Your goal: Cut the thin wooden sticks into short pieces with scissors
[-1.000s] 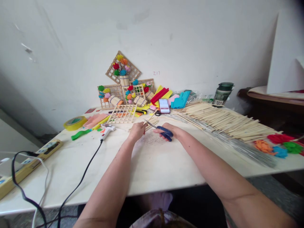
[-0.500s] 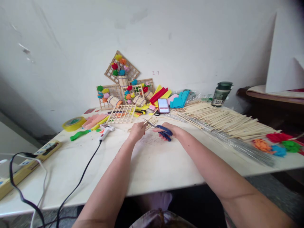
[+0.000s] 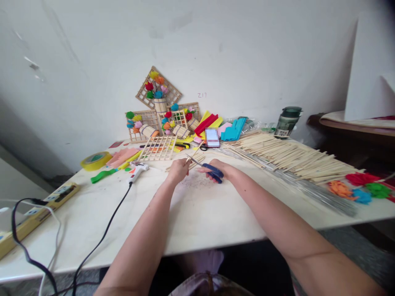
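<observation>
Two bare hands met at the middle of the white tabletop, the largest surface in view. You had a wide heap of pale wooden sticks spread along the right side of it, with a bundle of thin grey wires lying just in front of the heap. Against the wall stood square wooden lattice frames with coloured paper flowers. A white glue gun with a black cord lay left of your hands, a yellow tape roll farther left. Your right hand was closed through the handles of blue-handled scissors, blades pointing up-left. Your left hand pinched one thin wooden stick, which crossed the blades; whether the blades were closed on it could not be told.
</observation>
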Tool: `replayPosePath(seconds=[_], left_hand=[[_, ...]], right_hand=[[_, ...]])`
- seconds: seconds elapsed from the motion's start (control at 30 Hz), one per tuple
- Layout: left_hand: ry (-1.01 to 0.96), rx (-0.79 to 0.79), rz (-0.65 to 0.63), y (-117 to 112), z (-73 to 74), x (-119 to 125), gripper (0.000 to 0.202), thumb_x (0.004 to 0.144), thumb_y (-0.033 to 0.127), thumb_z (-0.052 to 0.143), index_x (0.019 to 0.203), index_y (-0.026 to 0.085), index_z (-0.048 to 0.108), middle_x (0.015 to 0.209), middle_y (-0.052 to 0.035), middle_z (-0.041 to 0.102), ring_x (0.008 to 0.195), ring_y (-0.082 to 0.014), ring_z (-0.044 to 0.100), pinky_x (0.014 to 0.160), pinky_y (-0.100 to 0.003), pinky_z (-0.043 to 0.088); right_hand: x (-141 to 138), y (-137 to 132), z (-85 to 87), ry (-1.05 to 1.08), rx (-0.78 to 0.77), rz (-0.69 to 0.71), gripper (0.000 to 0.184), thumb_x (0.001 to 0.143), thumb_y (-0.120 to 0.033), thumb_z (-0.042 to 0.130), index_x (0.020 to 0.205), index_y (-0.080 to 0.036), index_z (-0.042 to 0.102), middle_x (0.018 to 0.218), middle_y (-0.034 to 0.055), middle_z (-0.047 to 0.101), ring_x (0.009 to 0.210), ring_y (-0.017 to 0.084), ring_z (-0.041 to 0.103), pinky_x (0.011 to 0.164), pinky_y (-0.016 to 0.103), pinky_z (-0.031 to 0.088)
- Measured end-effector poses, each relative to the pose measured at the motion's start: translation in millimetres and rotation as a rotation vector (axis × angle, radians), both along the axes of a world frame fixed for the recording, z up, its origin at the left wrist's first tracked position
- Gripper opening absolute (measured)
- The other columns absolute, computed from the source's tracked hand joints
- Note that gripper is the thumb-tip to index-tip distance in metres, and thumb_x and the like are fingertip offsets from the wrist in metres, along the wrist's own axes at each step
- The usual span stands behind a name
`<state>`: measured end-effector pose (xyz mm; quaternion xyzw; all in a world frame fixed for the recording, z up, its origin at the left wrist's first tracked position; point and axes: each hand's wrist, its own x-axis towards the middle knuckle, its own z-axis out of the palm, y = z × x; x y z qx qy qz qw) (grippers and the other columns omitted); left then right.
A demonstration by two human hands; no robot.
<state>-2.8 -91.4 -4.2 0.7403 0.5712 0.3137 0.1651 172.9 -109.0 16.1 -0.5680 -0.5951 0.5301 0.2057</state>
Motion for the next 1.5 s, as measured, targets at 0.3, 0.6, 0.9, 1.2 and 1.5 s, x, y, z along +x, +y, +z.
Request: replayPosePath(seconds=[0.3, 0.6, 0.9, 1.2, 1.5], left_hand=[[-0.135, -0.034, -0.024, -2, 5.2, 0, 0.040, 0.080, 0.041, 0.035, 0.076, 0.013, 0.063, 0.038, 0.0036, 0.047, 0.036, -0.0078, 0.039, 0.046, -0.020, 0.032], [-0.283, -0.069, -0.046, -2, 5.2, -4, 0.037, 0.079, 0.042, 0.037, 0.076, 0.012, 0.060, 0.037, 0.0052, 0.043, 0.035, -0.0064, 0.035, 0.043, -0.019, 0.030], [-0.304, -0.089, -0.026, -1, 3.8, -5, 0.035, 0.078, 0.041, 0.039, 0.077, 0.012, 0.059, 0.038, 0.0045, 0.043, 0.035, -0.0066, 0.036, 0.041, -0.019, 0.029], [-0.344, -0.156, -0.002, -1, 1.2, -6, 0.038, 0.076, 0.045, 0.040, 0.082, 0.012, 0.059, 0.039, 0.0050, 0.042, 0.033, -0.0059, 0.033, 0.038, -0.018, 0.024], [-0.464, -0.126, -0.026, 3, -4.9, -2, 0.040, 0.075, 0.048, 0.042, 0.083, 0.012, 0.057, 0.040, 0.0058, 0.042, 0.035, -0.0051, 0.032, 0.040, -0.019, 0.025]], right_hand=[[-3, 2, -8.6, 0.022, 0.134, 0.006, 0.041, 0.050, -0.047, 0.072, 0.053, -0.014, 0.046, 0.040, -0.0040, 0.045, 0.031, 0.006, 0.040, 0.029, 0.017, 0.032], [-4, 10, -23.9, -0.065, 0.307, 0.012, 0.039, 0.050, -0.047, 0.070, 0.048, -0.015, 0.048, 0.038, -0.0025, 0.046, 0.032, 0.008, 0.042, 0.029, 0.018, 0.034], [-6, 6, -19.0, -0.017, 0.246, -0.023, 0.036, 0.048, -0.040, 0.074, 0.050, -0.014, 0.049, 0.035, -0.0030, 0.046, 0.029, 0.007, 0.041, 0.028, 0.018, 0.036], [-5, 4, -14.1, -0.041, 0.170, -0.019, 0.037, 0.047, -0.041, 0.075, 0.054, -0.015, 0.050, 0.035, -0.0040, 0.046, 0.029, 0.007, 0.041, 0.028, 0.018, 0.036], [2, 14, -15.8, -0.346, 0.377, 0.061, 0.046, 0.053, -0.059, 0.063, 0.052, -0.013, 0.055, 0.047, 0.0040, 0.056, 0.040, 0.012, 0.053, 0.038, 0.020, 0.037]])
